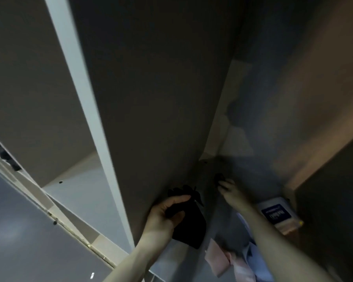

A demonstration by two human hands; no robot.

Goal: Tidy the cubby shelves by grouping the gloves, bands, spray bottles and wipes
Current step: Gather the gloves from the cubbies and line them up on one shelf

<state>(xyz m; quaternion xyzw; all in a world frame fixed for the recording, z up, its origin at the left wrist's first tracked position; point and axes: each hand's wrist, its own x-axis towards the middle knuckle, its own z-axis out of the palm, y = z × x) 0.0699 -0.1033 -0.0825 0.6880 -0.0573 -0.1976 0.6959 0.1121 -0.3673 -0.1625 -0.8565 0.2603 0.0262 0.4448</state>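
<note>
Head view: black gloves gathered in one hand while the other reaches deep into the cubby

Head camera, nearest first: pale pink and light blue cloth-like pieces [218, 259] lie loose on the cubby floor under the right forearm; whether they are wipes or gloves is too blurred to tell. Just above, the left hand [163, 216] curls its fingers and thumb round a bunch of black gloves [190, 226], held against the grey divider panel [151, 119], likely so that one hand collects while the other fetches. To the right, a wipes pack [277, 214] with a dark blue label sits against the cubby's right wall. Farther in, the right hand [228, 190] stretches toward the back corner, fingertips bent on a small dark item [219, 177], probably another glove; I cannot tell whether it is truly pinched or only touched. Grouping looks well short of finished, judging by the mixed things in this compartment.
</note>
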